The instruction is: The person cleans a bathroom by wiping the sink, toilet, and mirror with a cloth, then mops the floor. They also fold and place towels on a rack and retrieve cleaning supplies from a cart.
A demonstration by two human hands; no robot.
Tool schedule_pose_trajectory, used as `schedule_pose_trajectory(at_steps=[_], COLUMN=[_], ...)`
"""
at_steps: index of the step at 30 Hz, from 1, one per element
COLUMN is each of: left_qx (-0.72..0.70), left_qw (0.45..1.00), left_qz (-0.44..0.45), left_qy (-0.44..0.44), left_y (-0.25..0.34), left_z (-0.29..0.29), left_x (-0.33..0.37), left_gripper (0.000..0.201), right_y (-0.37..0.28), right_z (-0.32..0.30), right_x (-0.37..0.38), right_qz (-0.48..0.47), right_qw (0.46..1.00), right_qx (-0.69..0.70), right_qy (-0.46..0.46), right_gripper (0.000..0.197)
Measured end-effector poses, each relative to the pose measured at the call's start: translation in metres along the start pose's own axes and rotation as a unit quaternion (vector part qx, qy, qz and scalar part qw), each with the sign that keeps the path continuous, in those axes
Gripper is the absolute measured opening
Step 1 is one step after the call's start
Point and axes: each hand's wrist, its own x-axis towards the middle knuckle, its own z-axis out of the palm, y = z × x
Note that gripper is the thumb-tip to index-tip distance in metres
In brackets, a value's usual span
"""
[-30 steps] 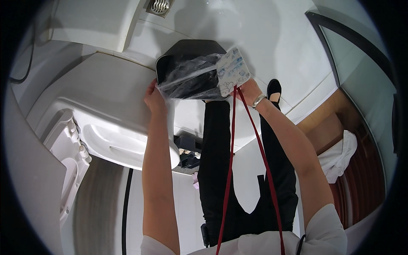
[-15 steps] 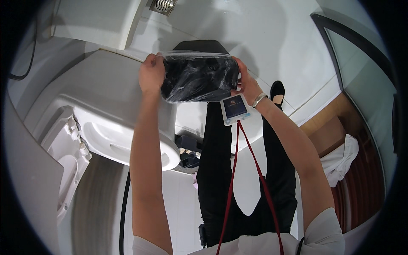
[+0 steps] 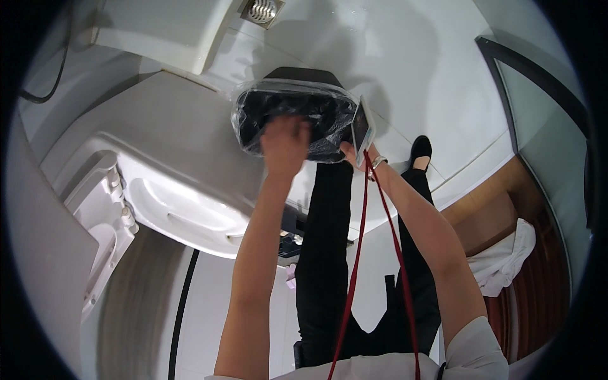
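A black trash bin (image 3: 307, 77) is held out in front of me, its mouth facing up. A clear plastic bag (image 3: 246, 142) lines it and is folded out over the rim. My left hand (image 3: 285, 142) reaches over the near rim into the opening; its fingers are smeared by motion. At the near right corner, my right hand (image 3: 356, 155) grips the bin and bag edge, thumb on the near side. An ID badge (image 3: 362, 132) on a red lanyard (image 3: 356, 253) hangs in front of that hand and hides most of its fingers.
To the left is a white toilet (image 3: 183, 196) with its seat (image 3: 104, 228) raised. A floor drain (image 3: 261, 11) lies at the top. On the right are a dark-framed glass door (image 3: 538, 107), a brown box (image 3: 484, 225) and a white cloth (image 3: 506, 256).
My left hand has let go of the bin's left rim and moved right, into the opening. The bag now spreads wider over the rim. The badge has swung edge-on beside my right hand.
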Motion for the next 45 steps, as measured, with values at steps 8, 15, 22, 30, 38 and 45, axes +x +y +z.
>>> schedule_pose_trajectory(at_steps=[8, 15, 22, 30, 38, 45], left_qx=[0.086, -0.014, -0.178, -0.316, -0.387, -0.533], left_qw=[0.995, 0.998, 0.947, 0.940, 0.898, 0.791], left_qz=[-0.057, -0.019, -0.088, -0.083, -0.124, -0.204], left_qy=[-0.010, 0.062, -0.252, -0.103, 0.171, 0.220], left_y=[-0.013, -0.001, 0.087, 0.103, 0.124, 0.204], left_z=[-0.068, -0.130, -0.190, -0.289, -0.409, -0.455], left_x=[-0.009, -0.144, -0.292, -0.330, -0.233, -0.187], left_gripper=[0.042, 0.042, 0.050, 0.039, 0.028, 0.033], right_y=[-0.053, -0.114, -0.094, -0.437, -0.729, -0.926], right_z=[0.112, 0.091, -0.176, -0.257, -0.185, -0.120], right_x=[0.037, 0.002, -0.161, -0.287, -0.230, -0.192], right_qz=[0.104, -0.129, 0.140, -0.302, -0.372, -0.068], right_qw=[0.976, 0.991, 0.955, 0.919, 0.926, 0.883], right_qx=[0.184, -0.027, -0.220, 0.083, 0.066, 0.286], right_qy=[-0.051, 0.006, 0.144, 0.240, -0.022, -0.365], right_gripper=[0.086, 0.098, 0.058, 0.045, 0.034, 0.023])
